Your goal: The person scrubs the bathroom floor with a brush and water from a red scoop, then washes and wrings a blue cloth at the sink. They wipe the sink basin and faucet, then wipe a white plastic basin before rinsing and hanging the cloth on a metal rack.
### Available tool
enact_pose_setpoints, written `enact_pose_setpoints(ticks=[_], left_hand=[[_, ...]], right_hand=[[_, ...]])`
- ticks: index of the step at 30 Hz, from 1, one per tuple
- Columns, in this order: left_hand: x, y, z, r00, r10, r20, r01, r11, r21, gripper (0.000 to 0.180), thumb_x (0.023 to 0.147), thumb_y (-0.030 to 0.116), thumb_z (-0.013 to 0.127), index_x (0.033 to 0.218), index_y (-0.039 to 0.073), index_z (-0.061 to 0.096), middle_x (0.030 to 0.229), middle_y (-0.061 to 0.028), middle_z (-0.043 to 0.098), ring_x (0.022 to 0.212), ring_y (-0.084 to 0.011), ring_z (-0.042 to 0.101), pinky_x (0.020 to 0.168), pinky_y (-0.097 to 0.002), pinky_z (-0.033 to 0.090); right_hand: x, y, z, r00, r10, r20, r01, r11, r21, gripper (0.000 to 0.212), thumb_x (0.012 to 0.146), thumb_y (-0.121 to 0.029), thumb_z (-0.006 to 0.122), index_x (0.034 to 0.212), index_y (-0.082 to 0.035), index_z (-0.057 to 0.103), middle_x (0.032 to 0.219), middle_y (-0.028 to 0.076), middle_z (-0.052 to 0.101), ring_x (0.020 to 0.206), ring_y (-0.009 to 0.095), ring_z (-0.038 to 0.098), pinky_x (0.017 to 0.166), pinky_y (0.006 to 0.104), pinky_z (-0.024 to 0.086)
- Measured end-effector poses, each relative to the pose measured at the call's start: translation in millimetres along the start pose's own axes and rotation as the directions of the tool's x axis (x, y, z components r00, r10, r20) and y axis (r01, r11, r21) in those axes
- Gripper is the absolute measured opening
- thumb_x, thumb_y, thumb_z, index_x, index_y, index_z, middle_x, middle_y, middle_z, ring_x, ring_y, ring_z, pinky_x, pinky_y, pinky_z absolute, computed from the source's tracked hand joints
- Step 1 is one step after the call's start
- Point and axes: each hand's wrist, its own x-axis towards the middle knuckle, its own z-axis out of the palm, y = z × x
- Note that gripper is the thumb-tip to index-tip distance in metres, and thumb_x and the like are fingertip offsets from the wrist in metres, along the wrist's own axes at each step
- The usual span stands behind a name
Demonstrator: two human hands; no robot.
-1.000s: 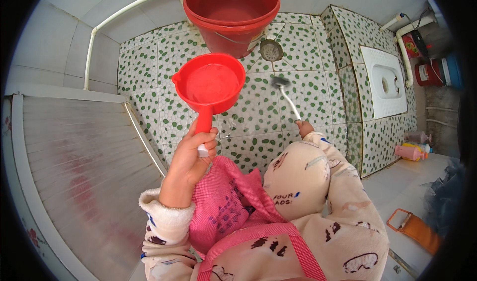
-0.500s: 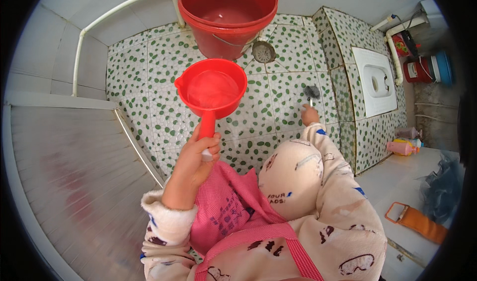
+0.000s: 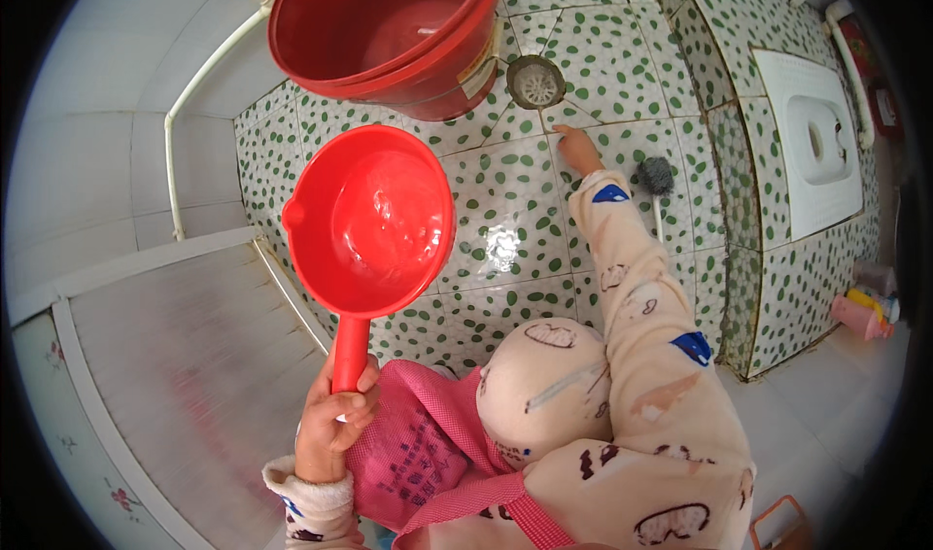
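Note:
My left hand [image 3: 335, 409] is wrapped round the handle of a red plastic water ladle [image 3: 374, 224], held above the floor with shiny water in its bowl. My right hand [image 3: 579, 152] reaches down over the tiles just below a round floor drain [image 3: 535, 84]. Its index finger is stretched out, and I see nothing in it. Beside the right wrist, a scrub brush with a dark grey round head [image 3: 656, 176] lies on the floor, its white handle partly behind my sleeve. A large red bucket [image 3: 466, 79] holding water stands beyond the ladle.
White tiles with green pebble spots [image 3: 505, 195] cover the wet floor. On the right, a raised tiled step carries a white squat toilet [image 3: 816, 142]. Pink and yellow bottles [image 3: 860, 315] stand beyond it. A frosted door panel [image 3: 175, 385] and a white pipe [image 3: 173, 161] line the left.
My right hand has let go of the brush and moved toward the drain. The brush now lies on the floor. The ladle appears larger and further left, and my view has shifted.

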Motion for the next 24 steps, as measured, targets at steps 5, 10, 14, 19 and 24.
enact_pose_setpoints(ticks=[5,10,14,19,24], left_hand=[[11.3,-5.0,13.4,1.000,0.012,-0.026,-0.011,1.000,0.024,0.086,0.068,-0.009,0.058,0.144,0.007,0.023,0.084,-0.0076,0.042,0.051,-0.0082,0.041,0.041,-0.0184,0.035],[24.3,-3.0,23.3,0.999,-0.019,-0.041,0.020,1.000,0.017,0.080,0.068,-0.011,0.056,0.140,0.006,0.025,0.081,-0.0062,0.041,0.049,-0.0091,0.041,0.039,-0.0192,0.035],[33.6,-3.1,25.8,0.999,-0.021,-0.032,0.022,0.999,0.028,0.081,0.067,-0.011,0.057,0.140,0.004,0.024,0.081,-0.0069,0.041,0.050,-0.0095,0.041,0.038,-0.0190,0.034],[40.8,-3.2,25.2,0.999,-0.045,-0.004,0.045,0.998,0.040,0.083,0.067,-0.011,0.057,0.141,0.004,0.024,0.082,-0.0074,0.041,0.050,-0.0094,0.041,0.039,-0.0186,0.035],[40.8,-0.2,21.2,0.995,-0.099,-0.005,0.099,0.988,0.117,0.093,0.068,-0.008,0.060,0.148,0.012,0.018,0.084,-0.0070,0.042,0.050,-0.0078,0.039,0.041,-0.0175,0.036]], right_hand=[[-1.8,-18.3,3.0,0.998,0.038,-0.052,-0.039,0.999,-0.032,0.032,0.079,-0.009,0.058,0.105,-0.024,0.067,0.104,0.013,0.059,0.097,0.033,0.058,0.082,0.0409,0.049],[-6.7,-23.9,-1.0,0.996,0.076,-0.056,-0.078,0.996,-0.034,0.029,0.078,-0.009,0.060,0.102,-0.024,0.068,0.102,0.012,0.059,0.095,0.033,0.059,0.080,0.0411,0.050],[-6.5,-25.5,-2.0,0.996,0.075,-0.046,-0.078,0.994,-0.073,0.030,0.077,-0.008,0.061,0.102,-0.024,0.067,0.101,0.012,0.059,0.094,0.032,0.060,0.079,0.0419,0.050],[-11.3,-27.6,-1.9,0.992,0.039,-0.117,-0.045,0.998,-0.046,0.032,0.079,-0.007,0.058,0.105,-0.023,0.065,0.100,0.013,0.059,0.092,0.033,0.060,0.078,0.0423,0.050],[-13.6,-26.6,3.0,0.988,-0.014,-0.155,0.000,0.996,-0.090,0.027,0.085,-0.007,0.047,0.101,-0.020,0.064,0.098,0.014,0.058,0.090,0.034,0.060,0.075,0.0433,0.049]])
